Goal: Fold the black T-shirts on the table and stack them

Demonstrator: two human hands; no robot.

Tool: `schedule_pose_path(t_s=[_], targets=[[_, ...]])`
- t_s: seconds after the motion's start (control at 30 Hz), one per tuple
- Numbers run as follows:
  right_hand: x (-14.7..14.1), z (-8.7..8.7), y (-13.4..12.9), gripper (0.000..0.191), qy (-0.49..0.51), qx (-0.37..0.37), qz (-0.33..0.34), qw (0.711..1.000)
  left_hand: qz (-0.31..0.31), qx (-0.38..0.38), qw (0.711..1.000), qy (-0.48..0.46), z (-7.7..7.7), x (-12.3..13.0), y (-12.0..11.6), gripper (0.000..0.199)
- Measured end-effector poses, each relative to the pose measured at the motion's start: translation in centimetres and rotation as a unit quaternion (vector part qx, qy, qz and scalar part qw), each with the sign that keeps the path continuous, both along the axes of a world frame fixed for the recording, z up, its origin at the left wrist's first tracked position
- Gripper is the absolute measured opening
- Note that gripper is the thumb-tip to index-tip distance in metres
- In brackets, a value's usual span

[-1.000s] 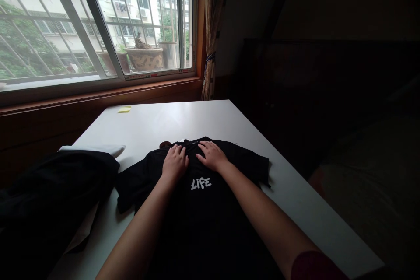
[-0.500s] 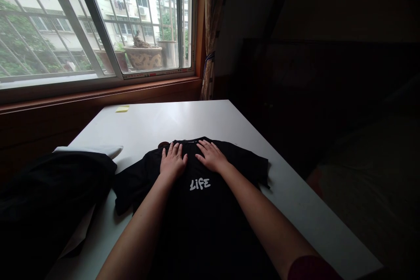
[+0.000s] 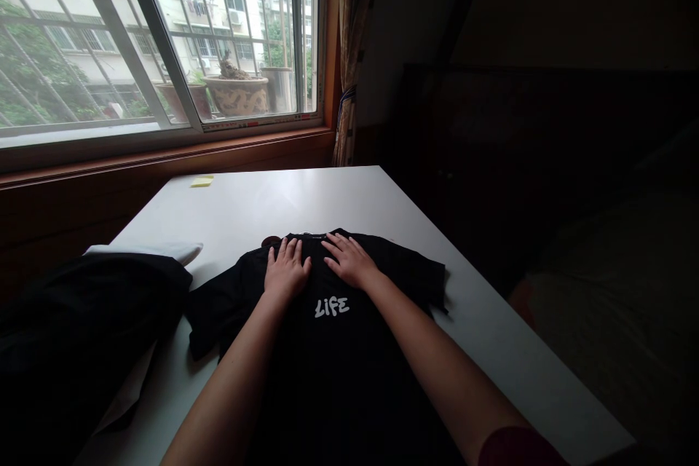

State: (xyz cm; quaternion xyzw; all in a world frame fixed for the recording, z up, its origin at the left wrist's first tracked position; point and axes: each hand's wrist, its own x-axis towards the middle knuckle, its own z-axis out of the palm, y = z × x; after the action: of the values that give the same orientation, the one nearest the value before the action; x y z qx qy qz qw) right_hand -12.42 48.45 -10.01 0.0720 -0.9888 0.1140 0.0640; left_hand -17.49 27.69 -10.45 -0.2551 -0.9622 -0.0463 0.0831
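A black T-shirt [image 3: 338, 357] with white "LIFE" lettering lies spread out, its neckline at the far end and its short sleeves out to both sides. My left hand [image 3: 287, 268] rests flat on the shirt left of the collar, fingers spread. On the right of the collar my right hand [image 3: 350, 261] also lies palm down, with its fingers apart. Both hands touch the fabric above the lettering and hold nothing. A small dark reddish-brown object [image 3: 271, 241] peeks out behind the left shoulder seam, mostly hidden; I cannot tell what it is.
Under the shirt is a white table [image 3: 328, 193]. Dark and white cloth [image 3: 98, 313] is heaped on its left side. A yellow sticky note [image 3: 202, 180] lies near the far left corner. Beyond stand a barred window [image 3: 164, 36] and a tied curtain [image 3: 348, 102].
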Motion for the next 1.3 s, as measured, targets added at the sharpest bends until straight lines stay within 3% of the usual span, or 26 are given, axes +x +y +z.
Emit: schedule_pose_path(t_s=[0.57,1.3], targets=[[-0.33,-0.15,0.2,0.06,-0.02,0.013,0.01,1.0,-0.009,0.022,0.999,-0.03,0.2,-0.23,-0.11,0.056],[-0.14,0.06,-0.09,0.066,-0.022,0.002,-0.021,1.0,-0.001,0.021,1.0,-0.023,-0.03,-0.24,-0.1,0.064]])
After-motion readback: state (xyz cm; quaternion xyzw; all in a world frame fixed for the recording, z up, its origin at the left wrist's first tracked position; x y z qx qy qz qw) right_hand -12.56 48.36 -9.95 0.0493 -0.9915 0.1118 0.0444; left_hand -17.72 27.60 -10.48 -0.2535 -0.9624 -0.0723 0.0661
